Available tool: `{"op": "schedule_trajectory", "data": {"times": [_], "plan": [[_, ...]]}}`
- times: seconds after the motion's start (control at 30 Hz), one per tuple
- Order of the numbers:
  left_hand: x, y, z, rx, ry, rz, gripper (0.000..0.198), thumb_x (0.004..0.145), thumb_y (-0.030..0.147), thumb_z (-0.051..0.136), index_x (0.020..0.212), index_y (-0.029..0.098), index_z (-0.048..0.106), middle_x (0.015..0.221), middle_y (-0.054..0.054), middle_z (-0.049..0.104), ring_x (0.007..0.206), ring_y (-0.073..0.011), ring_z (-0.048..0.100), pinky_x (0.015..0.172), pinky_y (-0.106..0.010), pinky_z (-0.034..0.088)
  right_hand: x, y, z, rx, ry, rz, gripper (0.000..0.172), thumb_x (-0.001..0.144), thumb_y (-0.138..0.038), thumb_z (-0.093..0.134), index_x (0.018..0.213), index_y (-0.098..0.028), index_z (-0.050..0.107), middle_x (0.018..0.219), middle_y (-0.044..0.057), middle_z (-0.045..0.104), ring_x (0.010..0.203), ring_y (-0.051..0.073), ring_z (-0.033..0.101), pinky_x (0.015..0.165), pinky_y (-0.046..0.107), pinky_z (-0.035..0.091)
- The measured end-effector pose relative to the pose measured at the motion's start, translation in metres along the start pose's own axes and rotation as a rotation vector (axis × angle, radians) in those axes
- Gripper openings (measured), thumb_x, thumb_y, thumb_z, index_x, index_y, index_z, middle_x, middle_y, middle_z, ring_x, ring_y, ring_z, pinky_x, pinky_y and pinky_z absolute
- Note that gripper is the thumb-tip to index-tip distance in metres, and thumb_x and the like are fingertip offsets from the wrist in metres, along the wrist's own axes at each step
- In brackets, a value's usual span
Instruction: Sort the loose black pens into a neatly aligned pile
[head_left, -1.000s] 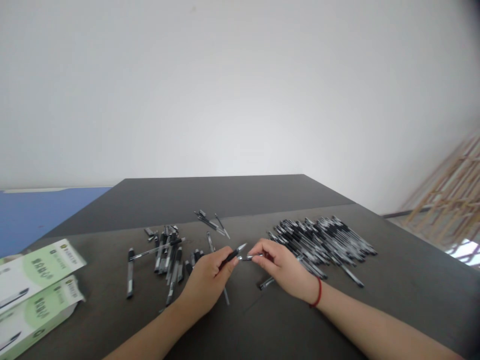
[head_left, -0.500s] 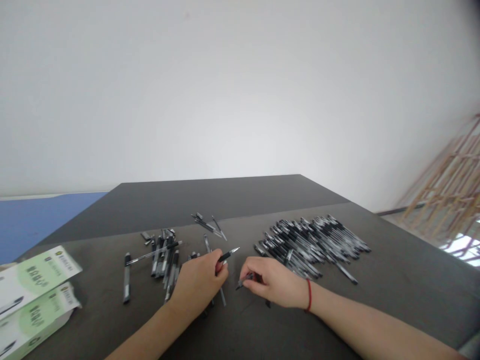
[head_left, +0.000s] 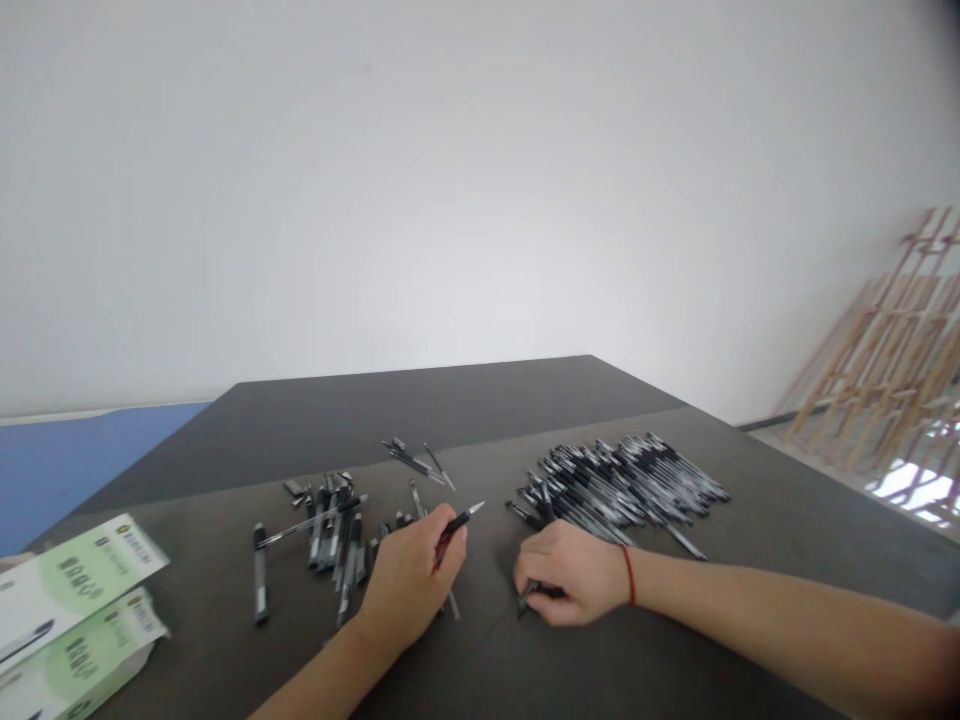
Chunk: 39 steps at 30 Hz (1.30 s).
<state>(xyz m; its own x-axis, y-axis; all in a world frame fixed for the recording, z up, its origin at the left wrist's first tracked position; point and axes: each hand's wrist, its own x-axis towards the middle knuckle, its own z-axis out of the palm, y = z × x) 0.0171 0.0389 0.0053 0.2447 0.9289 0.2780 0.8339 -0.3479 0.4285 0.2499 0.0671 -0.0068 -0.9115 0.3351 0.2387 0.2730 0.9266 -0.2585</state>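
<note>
My left hand (head_left: 411, 582) is closed around a black pen (head_left: 459, 521) whose silver tip points up and to the right. My right hand (head_left: 574, 584), with a red cord at the wrist, rests on the dark table (head_left: 787, 560), fingers curled over a small dark pen part (head_left: 527, 598) on the table surface. The two hands are a short gap apart. A big heap of black pens (head_left: 619, 482) lies just beyond my right hand. A smaller scatter of pens and pen parts (head_left: 334, 530) lies to the left of my left hand.
Two white-and-green pen boxes (head_left: 71, 610) sit at the table's left front edge. A few loose pen pieces (head_left: 416, 458) lie farther back at the middle. A wooden rack (head_left: 892, 370) leans by the wall at the right. Blue floor (head_left: 67, 460) shows at the left.
My right hand has drawn away from the left hand and come down onto the table, closing over a small dark part. The left hand keeps its pen, shifted slightly.
</note>
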Motion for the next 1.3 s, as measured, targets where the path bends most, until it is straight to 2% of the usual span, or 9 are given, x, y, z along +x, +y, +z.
{"op": "schedule_trajectory", "data": {"times": [0.23,0.43,0.53,0.7,0.9,1.0,1.1,1.2,1.3], "plan": [[-0.002,0.001,-0.001,-0.057,0.038,0.046,0.022,0.091,0.031,0.037,0.073,0.022,0.043,0.058,0.005,0.050,0.055,-0.0135,0.053,0.055,-0.023,0.030,0.008,0.016,-0.012,-0.234,-0.009,0.215,0.014,0.086,-0.026,0.046,0.094,-0.019,0.054,0.069,0.002,0.064,0.062,0.015,0.060,0.058,0.023,0.037],[-0.002,-0.001,0.000,-0.110,0.075,0.044,0.023,0.092,0.033,0.035,0.073,0.023,0.043,0.059,0.005,0.050,0.056,-0.0139,0.053,0.056,-0.022,0.031,0.052,-0.002,-0.014,-0.443,0.009,0.793,0.016,0.093,-0.024,0.041,0.101,-0.014,0.051,0.076,0.010,0.069,0.066,0.022,0.066,0.053,0.025,0.037],[-0.002,0.000,-0.001,-0.101,0.059,0.033,0.023,0.092,0.034,0.035,0.074,0.023,0.043,0.058,0.005,0.049,0.056,-0.0142,0.054,0.055,-0.023,0.031,0.064,-0.005,-0.009,-0.464,0.033,0.911,0.016,0.093,-0.018,0.038,0.101,-0.012,0.050,0.081,0.014,0.068,0.068,0.024,0.066,0.052,0.026,0.038],[-0.002,0.002,-0.004,-0.091,0.057,0.022,0.024,0.092,0.036,0.034,0.073,0.023,0.043,0.059,0.005,0.050,0.058,-0.0150,0.054,0.055,-0.023,0.032,0.049,-0.015,-0.014,-0.395,0.127,0.869,0.011,0.093,-0.020,0.040,0.097,-0.015,0.049,0.088,0.012,0.065,0.081,0.023,0.064,0.061,0.027,0.041],[-0.002,0.003,0.000,-0.132,0.024,0.053,0.023,0.093,0.033,0.033,0.082,0.023,0.050,0.065,0.004,0.057,0.062,-0.0152,0.058,0.057,-0.023,0.034,0.024,-0.036,0.004,0.196,0.256,0.610,0.004,0.090,-0.019,0.043,0.089,-0.019,0.047,0.072,-0.001,0.059,0.066,0.013,0.056,0.061,0.022,0.040],[-0.002,0.002,0.000,-0.110,0.043,0.047,0.025,0.094,0.032,0.031,0.091,0.023,0.054,0.075,0.001,0.064,0.069,-0.0163,0.062,0.062,-0.023,0.036,0.031,-0.024,0.011,0.138,0.325,0.619,0.003,0.086,-0.016,0.048,0.087,-0.018,0.050,0.080,0.002,0.059,0.074,0.014,0.055,0.068,0.025,0.040],[-0.001,-0.001,-0.002,-0.058,0.040,0.029,0.027,0.095,0.033,0.030,0.094,0.024,0.055,0.082,0.000,0.066,0.076,-0.0174,0.063,0.066,-0.024,0.038,0.041,-0.003,0.007,0.164,0.354,0.694,0.003,0.083,-0.015,0.049,0.082,-0.017,0.051,0.074,0.001,0.058,0.069,0.013,0.054,0.065,0.025,0.040],[0.001,-0.003,-0.003,-0.032,0.005,0.006,0.029,0.095,0.034,0.029,0.091,0.024,0.055,0.081,0.000,0.066,0.077,-0.0176,0.063,0.065,-0.024,0.038,0.040,0.014,-0.005,0.442,0.417,0.764,0.005,0.085,-0.020,0.047,0.082,-0.018,0.049,0.064,-0.003,0.054,0.053,0.010,0.050,0.052,0.022,0.039],[0.001,-0.003,-0.002,-0.044,-0.004,-0.017,0.029,0.095,0.035,0.029,0.089,0.024,0.055,0.078,0.000,0.066,0.075,-0.0175,0.064,0.064,-0.024,0.038,0.026,0.023,-0.023,0.742,0.637,0.771,0.015,0.086,-0.032,0.047,0.082,-0.018,0.048,0.061,-0.005,0.051,0.045,0.008,0.043,0.042,0.020,0.035]]}}
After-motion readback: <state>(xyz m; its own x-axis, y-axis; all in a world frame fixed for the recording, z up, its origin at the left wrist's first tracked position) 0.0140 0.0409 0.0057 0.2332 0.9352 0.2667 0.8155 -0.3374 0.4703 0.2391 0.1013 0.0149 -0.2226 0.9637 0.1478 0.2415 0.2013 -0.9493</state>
